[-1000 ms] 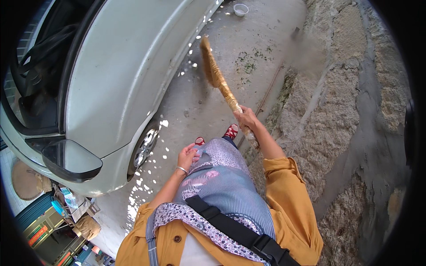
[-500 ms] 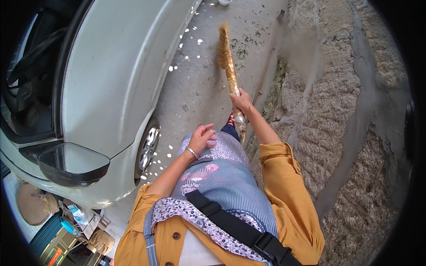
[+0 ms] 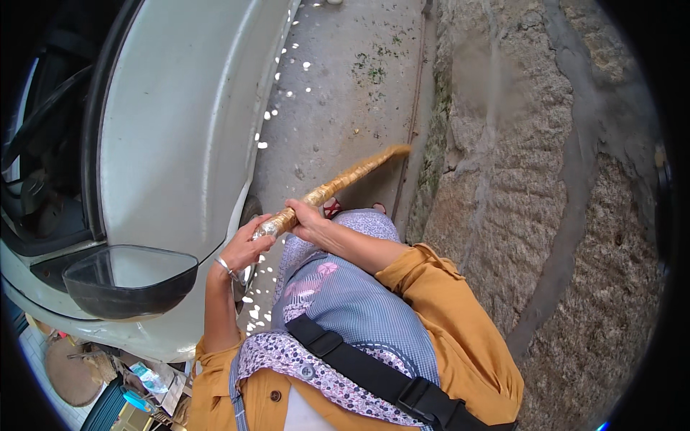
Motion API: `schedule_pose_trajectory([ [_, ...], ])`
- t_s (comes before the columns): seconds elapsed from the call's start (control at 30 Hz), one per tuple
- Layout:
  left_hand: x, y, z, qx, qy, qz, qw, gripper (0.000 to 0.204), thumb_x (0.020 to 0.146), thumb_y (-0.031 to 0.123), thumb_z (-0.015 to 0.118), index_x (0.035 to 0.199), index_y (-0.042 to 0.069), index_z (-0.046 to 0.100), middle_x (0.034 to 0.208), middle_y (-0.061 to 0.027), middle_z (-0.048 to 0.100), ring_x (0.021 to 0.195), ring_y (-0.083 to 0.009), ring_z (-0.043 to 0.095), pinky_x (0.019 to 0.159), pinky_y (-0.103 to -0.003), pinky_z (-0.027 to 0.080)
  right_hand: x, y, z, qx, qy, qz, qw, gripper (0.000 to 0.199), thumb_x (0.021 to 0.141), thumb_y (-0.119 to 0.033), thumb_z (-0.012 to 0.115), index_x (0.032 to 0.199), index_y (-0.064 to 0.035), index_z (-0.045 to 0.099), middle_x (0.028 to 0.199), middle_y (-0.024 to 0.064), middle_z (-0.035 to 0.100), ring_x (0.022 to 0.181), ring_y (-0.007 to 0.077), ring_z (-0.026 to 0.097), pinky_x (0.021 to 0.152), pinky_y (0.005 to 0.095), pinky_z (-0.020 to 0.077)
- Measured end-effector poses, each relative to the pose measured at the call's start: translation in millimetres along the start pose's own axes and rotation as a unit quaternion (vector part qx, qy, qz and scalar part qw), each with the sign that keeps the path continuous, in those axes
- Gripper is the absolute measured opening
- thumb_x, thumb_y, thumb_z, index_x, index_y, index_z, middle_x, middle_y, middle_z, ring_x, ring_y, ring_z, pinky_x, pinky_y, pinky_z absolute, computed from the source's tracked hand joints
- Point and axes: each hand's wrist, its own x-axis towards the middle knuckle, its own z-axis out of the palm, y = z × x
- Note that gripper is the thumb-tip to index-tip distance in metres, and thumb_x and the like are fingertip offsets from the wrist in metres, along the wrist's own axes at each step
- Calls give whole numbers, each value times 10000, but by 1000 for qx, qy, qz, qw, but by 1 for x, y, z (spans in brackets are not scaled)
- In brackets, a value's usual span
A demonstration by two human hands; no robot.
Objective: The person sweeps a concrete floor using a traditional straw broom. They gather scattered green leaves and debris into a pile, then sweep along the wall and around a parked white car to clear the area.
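A broom with a handle wrapped in shiny golden-brown tape slants across in front of my body. Its bristle end points to the far right, close to the foot of the rough wall. My right hand grips the handle partway along. Nearer the butt end, my left hand closes on the handle from the left, its fingers partly hidden by the handle. Green leaf bits lie scattered on the concrete ground farther ahead.
A pale car stands close along my left, its side mirror jutting out near my left forearm. On my right rises a rough stone wall. A round woven tray and assorted household things sit beyond the car at lower left.
The broom has swung from pointing ahead to slanting rightward, its butt end now on the left. My right hand moved left and nearer, and my open left hand has taken hold of the handle.
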Motion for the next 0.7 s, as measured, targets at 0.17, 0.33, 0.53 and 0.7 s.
schedule_pose_trajectory([
  [0.17, 29, -4, -11, 72, 76, 112, 988, 505, 820, 201, 569, 1268, 50, 391, 797, -2, 506, 588, -46, 415, 475, -191, 337, 35, -14, 18, -6, -100, 15, 995, 214, 792, -94, 548, 942, 4, 430, 792, 114, 526, 637, 246, 573, 606, 374, 534],
  [0.33, 87, 45, 6, 221, 172, 301, 912, 436, 815, 143, 507, 1219, 17, 403, 1051, -239, 548, 956, -346, 557, 817, -376, 432, 51, -107, 48, -10, -174, -98, 980, 180, 786, -92, 561, 892, -14, 439, 728, 75, 519, 655, 220, 577, 608, 358, 537],
  [0.53, 84, 80, 3, 225, 149, 294, 917, 404, 779, 127, 524, 1161, 13, 454, 1004, -218, 578, 923, -349, 576, 816, -377, 440, 42, -113, 49, 47, -204, -130, 969, 196, 776, -107, 590, 896, -49, 446, 787, 68, 523, 677, 190, 566, 605, 350, 528],
  [0.7, 87, 94, -1, 216, 157, 305, 914, 386, 796, 108, 508, 1168, 25, 446, 1008, -216, 566, 938, -347, 561, 817, -383, 433, 43, -135, 74, 3, -206, -155, 966, 130, 776, -126, 592, 822, -70, 483, 737, 57, 527, 647, 182, 550, 588, 348, 512],
])
